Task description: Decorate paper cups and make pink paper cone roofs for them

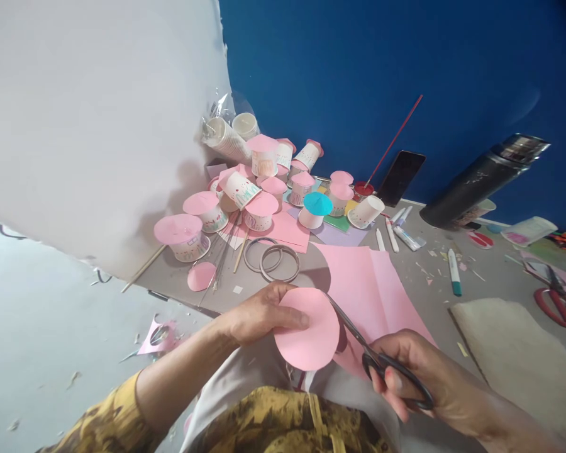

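Observation:
A round pink paper disc (pixel 314 336) is pinched in my left hand (pixel 266 314), the thumb lying flat across its face and the other fingers behind it. My right hand (pixel 412 371) grips a pair of scissors (pixel 356 327) with dark handles, fingers through the loops. The scissor blades point up and left, their tips at the disc's upper right edge. Behind the disc and scissors a large pink paper sheet (pixel 358 277) lies on the table. Two metal rings (pixel 280 263) rest just beyond my left hand.
Several paper cups with pink cone tops (pixel 202 211) crowd the back of the table (pixel 330 236), one with a blue top (pixel 317 204). Right of them are markers (pixel 454 274), a phone (pixel 400 178), a black flask (pixel 481 182) and red-handled scissors (pixel 559 302). Paper scraps (pixel 158 336) lie on the floor.

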`<state>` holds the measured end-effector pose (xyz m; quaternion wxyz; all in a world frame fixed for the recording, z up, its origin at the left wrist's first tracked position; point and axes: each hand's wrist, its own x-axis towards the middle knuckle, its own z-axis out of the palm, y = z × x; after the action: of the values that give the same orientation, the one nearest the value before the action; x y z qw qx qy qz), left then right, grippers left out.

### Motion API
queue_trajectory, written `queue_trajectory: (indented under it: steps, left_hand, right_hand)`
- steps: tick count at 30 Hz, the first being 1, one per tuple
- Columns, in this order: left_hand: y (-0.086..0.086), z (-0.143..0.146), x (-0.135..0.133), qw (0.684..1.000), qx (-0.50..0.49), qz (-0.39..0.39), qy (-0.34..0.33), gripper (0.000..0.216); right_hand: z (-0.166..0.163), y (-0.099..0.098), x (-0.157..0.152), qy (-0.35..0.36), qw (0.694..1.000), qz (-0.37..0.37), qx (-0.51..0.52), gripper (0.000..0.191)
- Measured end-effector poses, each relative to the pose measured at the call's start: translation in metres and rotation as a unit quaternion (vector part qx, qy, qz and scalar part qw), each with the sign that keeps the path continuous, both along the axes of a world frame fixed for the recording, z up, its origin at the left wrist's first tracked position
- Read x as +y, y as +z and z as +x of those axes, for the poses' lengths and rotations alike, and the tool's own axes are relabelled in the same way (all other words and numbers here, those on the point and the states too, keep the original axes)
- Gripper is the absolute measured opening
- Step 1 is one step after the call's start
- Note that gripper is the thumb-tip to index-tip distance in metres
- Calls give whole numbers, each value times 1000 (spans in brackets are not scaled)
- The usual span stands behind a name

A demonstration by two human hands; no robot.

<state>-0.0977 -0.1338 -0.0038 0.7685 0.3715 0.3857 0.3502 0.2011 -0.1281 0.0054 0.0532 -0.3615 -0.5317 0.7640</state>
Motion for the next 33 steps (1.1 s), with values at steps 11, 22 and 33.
queue_trajectory:
  steps: [11, 22, 33]
  left_hand:
    - [-1, 0, 4, 1000, 15, 4, -23, 31]
    - [0, -2, 7, 999, 15, 13, -42, 26]
    - [9, -4, 11, 996, 50, 16, -71, 23]
  right_hand:
    - [-4, 4, 5, 12, 1000, 9, -19, 62]
    - [-6, 7, 6, 19, 999, 22, -29, 62]
    - [-7, 13, 9, 30, 999, 19, -32, 64]
